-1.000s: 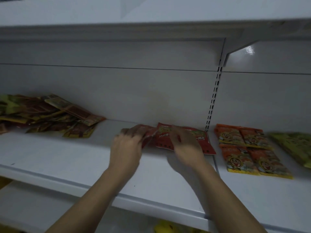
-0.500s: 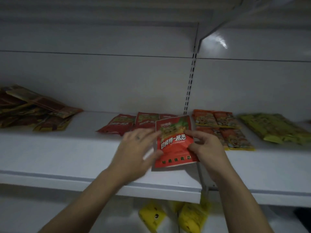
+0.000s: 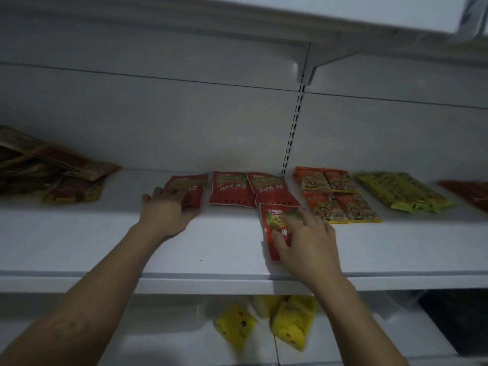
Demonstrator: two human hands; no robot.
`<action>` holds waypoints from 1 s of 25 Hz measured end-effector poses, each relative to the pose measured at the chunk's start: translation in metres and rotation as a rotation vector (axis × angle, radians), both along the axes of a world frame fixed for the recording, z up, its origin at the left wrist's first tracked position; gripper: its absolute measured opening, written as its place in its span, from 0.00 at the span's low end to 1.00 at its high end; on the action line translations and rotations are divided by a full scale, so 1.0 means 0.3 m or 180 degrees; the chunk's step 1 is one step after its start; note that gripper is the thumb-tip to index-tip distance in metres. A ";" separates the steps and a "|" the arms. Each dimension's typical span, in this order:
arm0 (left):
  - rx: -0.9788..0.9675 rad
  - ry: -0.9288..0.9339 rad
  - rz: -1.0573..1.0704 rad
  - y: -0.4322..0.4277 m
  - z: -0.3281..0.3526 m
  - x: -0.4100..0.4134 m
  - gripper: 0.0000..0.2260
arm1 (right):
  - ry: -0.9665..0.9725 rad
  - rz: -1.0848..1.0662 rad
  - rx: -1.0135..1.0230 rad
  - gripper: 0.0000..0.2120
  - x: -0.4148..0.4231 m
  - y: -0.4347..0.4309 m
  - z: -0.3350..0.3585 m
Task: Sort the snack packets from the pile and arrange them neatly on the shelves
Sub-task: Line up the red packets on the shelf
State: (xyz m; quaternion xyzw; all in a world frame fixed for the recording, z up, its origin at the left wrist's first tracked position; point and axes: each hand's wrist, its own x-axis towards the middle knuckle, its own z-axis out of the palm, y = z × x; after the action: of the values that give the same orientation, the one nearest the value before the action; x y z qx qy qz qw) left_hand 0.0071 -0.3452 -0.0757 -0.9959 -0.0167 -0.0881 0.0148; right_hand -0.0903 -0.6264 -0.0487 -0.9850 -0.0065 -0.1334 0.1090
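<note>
White shelf (image 3: 105, 247): red packet (image 3: 274, 217) lengthwise front-to-back

Bare shelf (image 3: 79, 241) lies open between the packet pile (image 3: 52, 178) and red packets (image 3: 232, 188).

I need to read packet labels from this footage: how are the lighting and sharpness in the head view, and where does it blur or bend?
Head view: dim, little glare; print on the middle red packets is soft but legible; green packets and left pile are smeared; wide-angle distortion slants back-panel seams; yellow packets below sit in shadow.
</note>
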 end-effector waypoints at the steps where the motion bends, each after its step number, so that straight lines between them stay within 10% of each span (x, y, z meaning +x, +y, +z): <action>1: 0.0065 -0.0003 0.0028 0.013 -0.002 -0.003 0.31 | 0.0197 -0.0052 -0.0085 0.22 0.002 0.016 -0.019; 10: -0.1350 -0.0656 -0.0333 -0.009 0.008 -0.276 0.17 | 0.0344 -0.0270 0.0032 0.24 -0.009 0.068 -0.106; 20: -0.0389 0.0480 -0.1036 -0.268 0.007 -0.453 0.33 | 0.0264 -0.0149 -0.0134 0.24 0.000 0.026 -0.104; 25: -0.0614 0.0375 -0.0865 -0.340 0.018 -0.375 0.24 | 0.0206 0.0073 -0.0277 0.24 0.000 -0.009 -0.098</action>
State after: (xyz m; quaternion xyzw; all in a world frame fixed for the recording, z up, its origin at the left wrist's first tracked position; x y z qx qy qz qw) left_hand -0.1055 -0.4474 -0.0704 -0.9892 0.1105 -0.0289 -0.0920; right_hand -0.0902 -0.6290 -0.0782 -0.9925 -0.0200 -0.0998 0.0678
